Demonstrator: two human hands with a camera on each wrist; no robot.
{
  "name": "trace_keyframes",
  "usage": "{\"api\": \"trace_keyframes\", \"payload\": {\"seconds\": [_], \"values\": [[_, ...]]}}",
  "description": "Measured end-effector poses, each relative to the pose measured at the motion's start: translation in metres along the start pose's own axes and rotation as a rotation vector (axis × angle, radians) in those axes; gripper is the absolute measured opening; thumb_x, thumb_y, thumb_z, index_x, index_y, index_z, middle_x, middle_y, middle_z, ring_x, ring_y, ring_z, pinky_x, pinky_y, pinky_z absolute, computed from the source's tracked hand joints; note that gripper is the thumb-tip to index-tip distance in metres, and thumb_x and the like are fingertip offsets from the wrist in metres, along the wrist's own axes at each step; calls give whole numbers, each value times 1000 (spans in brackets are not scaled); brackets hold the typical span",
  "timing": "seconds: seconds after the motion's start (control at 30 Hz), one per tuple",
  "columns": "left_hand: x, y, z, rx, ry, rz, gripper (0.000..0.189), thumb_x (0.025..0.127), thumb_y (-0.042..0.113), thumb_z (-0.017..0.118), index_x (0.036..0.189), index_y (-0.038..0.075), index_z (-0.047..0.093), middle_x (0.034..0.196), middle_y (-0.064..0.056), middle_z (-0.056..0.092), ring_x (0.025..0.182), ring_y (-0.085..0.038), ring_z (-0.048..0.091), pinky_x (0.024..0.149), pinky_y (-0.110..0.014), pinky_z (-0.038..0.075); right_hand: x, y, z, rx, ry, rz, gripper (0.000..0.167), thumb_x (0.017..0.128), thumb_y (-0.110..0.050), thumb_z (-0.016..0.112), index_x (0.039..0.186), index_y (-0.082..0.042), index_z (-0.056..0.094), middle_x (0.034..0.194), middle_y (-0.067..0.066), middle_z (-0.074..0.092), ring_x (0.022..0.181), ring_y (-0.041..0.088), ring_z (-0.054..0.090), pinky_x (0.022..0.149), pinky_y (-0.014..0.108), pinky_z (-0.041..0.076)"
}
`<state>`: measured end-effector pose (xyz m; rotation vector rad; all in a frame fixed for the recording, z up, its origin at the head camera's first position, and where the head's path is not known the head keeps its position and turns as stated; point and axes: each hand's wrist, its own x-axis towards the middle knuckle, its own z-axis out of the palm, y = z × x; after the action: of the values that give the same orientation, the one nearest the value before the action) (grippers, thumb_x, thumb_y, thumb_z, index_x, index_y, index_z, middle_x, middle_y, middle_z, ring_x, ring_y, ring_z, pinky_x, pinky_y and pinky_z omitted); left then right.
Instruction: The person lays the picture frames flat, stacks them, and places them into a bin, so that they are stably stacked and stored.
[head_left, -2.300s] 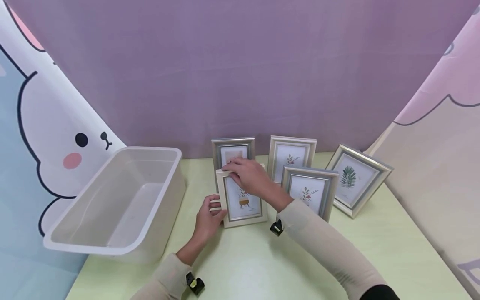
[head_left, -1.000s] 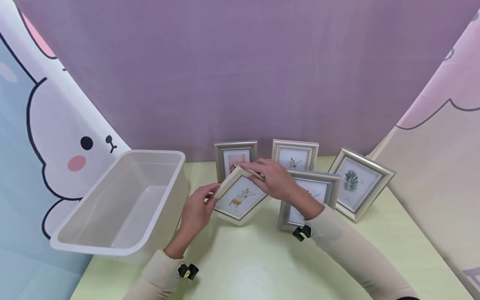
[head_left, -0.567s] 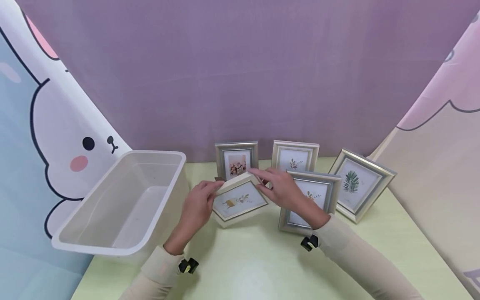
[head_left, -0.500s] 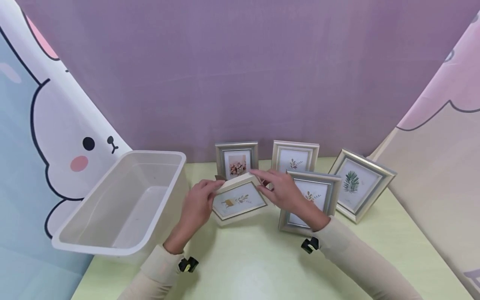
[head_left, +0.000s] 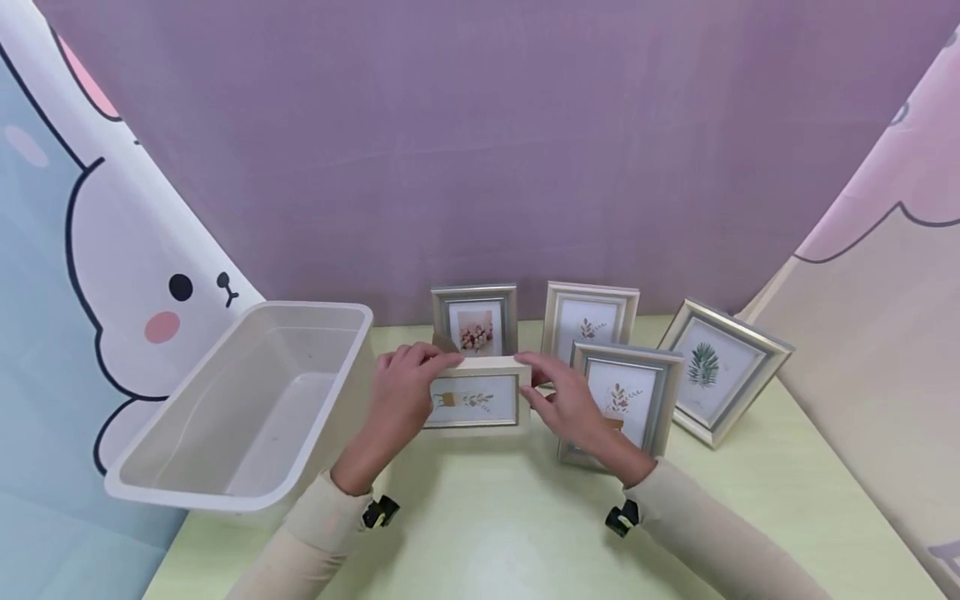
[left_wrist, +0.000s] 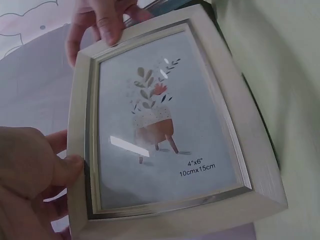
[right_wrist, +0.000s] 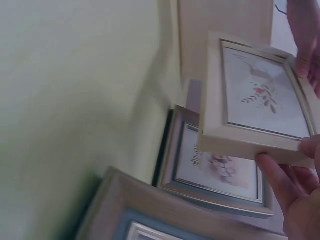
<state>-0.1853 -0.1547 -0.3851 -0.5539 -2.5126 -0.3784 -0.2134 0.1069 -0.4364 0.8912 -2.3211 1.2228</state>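
Observation:
Both hands hold a cream picture frame [head_left: 480, 400], turned on its side with its front facing me. My left hand [head_left: 399, 392] grips one short end, thumb along the front border, as the left wrist view shows of the picture frame [left_wrist: 165, 120]. At the opposite end, my right hand [head_left: 568, 402] pinches it between thumb and fingers; the right wrist view shows fingertips [right_wrist: 272, 167] at its edge. The print shows a plant in a legged pot. Behind it stands a grey-silver frame with a flower photo [head_left: 476, 325], its lower part hidden.
To the left, a large beige plastic tub [head_left: 322, 400] holds nothing visible. On the right stand a cream frame [head_left: 588, 321], a silver frame [head_left: 618, 392] near my right hand, and a leaf-print frame [head_left: 705, 371]. A purple backdrop [head_left: 480, 150] closes off the table's [head_left: 487, 533] rear.
The held picture frame has turned from upright through a slant to lying sideways. My right hand has moved from its top edge to its right end; my left hand has shifted up along the left end.

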Motion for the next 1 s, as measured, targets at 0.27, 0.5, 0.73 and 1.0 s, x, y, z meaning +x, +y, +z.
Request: {"api": "trace_keyframes", "payload": {"seconds": [0.27,0.5,0.73,1.0], "values": [[1,0,-3,8,5,66,72,71,-26,56,119,24,74,110,-4,70,100,-29,63,87,-51,47,-6,0,2,43,38,14,49,88,3,73,135,-4,60,98,13,67,86,25,70,69,23,61],[1,-5,-9,-32,34,7,61,76,-23,60,118,18,76,111,-8,72,102,-33,65,88,-54,48,-9,-1,-9,53,60,17,48,88,4,73,134,-4,59,96,15,69,83,27,71,66,20,60],[-1,-17,-16,-191,62,-89,37,90,-10,65,124,5,70,113,-16,70,104,-36,66,90,-49,55,-15,1,-22,40,133,-13,48,84,6,75,130,-4,62,87,13,70,63,19,65,50,17,52],[-2,-31,-11,-689,-109,-346,47,102,5,58,147,-1,46,139,-23,58,126,-40,60,104,-53,51,-22,1,-29,95,148,-49,50,84,11,75,130,-2,62,85,10,68,61,18,66,55,16,56]]}}
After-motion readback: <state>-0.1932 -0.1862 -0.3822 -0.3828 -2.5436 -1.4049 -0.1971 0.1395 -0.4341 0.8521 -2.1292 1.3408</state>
